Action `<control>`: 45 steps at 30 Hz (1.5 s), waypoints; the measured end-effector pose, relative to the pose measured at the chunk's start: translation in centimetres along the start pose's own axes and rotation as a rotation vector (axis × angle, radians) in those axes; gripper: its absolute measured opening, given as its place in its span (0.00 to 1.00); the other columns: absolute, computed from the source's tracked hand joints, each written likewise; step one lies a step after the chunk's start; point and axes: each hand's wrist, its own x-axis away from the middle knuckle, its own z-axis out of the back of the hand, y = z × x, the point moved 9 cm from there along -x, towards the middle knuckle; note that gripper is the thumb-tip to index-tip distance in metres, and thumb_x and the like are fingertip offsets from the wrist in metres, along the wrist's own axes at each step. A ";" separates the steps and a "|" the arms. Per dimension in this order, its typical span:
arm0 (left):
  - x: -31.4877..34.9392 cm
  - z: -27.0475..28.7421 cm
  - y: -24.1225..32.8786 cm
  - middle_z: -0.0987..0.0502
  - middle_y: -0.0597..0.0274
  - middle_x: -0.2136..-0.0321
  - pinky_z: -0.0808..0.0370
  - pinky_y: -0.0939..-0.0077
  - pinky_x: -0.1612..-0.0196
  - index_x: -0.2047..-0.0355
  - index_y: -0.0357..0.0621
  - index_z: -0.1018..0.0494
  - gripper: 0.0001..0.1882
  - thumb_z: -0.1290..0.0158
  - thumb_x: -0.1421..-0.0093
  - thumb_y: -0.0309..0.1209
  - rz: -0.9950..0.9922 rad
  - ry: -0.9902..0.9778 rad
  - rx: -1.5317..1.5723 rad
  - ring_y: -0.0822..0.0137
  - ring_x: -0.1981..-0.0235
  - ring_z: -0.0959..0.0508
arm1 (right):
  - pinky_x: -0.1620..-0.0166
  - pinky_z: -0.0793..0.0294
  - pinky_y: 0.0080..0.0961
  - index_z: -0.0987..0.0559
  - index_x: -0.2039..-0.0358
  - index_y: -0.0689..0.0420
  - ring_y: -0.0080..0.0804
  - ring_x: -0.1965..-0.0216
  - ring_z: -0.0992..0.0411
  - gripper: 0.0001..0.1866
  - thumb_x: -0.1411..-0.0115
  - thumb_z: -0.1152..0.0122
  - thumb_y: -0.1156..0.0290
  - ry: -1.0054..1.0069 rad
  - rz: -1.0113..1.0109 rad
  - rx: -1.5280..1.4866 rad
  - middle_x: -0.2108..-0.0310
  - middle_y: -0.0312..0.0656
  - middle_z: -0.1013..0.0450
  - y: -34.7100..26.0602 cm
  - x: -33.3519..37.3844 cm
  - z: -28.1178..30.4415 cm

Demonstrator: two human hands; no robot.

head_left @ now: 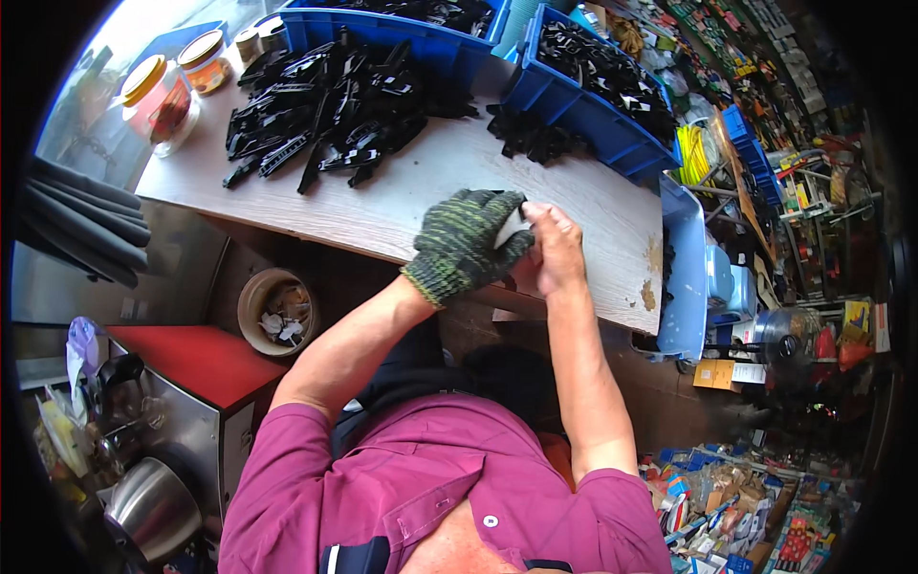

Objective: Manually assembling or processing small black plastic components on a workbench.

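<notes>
My left hand wears a green-and-black knitted glove, and its fingers are curled closed. A small pale piece shows between that glove and my right hand; its kind is hard to tell. My bare right hand is closed in a pinch against the upper end of this piece, close beside the gloved fingers. Both hands are together over the front edge of the light wooden table. Farther back lies a big heap of black plastic parts, with a smaller pile of black parts to its right.
Blue crates filled with black parts stand at the back. Two lidded jars are at the far left. On the floor a bucket holds scraps, near a red-topped cabinet. A pale blue bin adjoins the table's right end.
</notes>
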 end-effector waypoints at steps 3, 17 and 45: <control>0.2 -1.1 -0.5 0.20 0.52 0.65 0.23 0.54 0.61 0.54 0.45 0.24 0.18 0.40 0.42 0.39 0.033 0.035 0.021 0.48 0.63 0.20 | 0.81 0.44 0.17 0.20 0.69 0.58 0.13 0.86 0.44 0.11 0.40 0.31 0.63 0.006 0.125 -0.064 0.85 0.25 0.35 -0.3 1.0 -1.2; 1.0 -0.2 -0.3 0.21 0.52 0.63 0.24 0.54 0.56 0.58 0.47 0.23 0.13 0.41 0.42 0.38 -0.007 -0.010 -0.008 0.50 0.58 0.20 | 0.79 0.50 0.18 0.27 0.74 0.53 0.12 0.83 0.48 0.15 0.32 0.42 0.60 -0.026 0.205 0.027 0.83 0.23 0.41 -0.3 1.7 -1.5; 0.8 -1.9 -1.8 0.19 0.48 0.59 0.23 0.61 0.56 0.50 0.40 0.24 0.13 0.48 0.31 0.32 0.156 -0.216 0.364 0.48 0.58 0.18 | 0.88 0.41 0.23 0.28 0.70 0.53 0.22 0.90 0.44 0.14 0.31 0.53 0.58 0.274 0.102 -0.170 0.87 0.32 0.42 -0.2 3.2 -1.0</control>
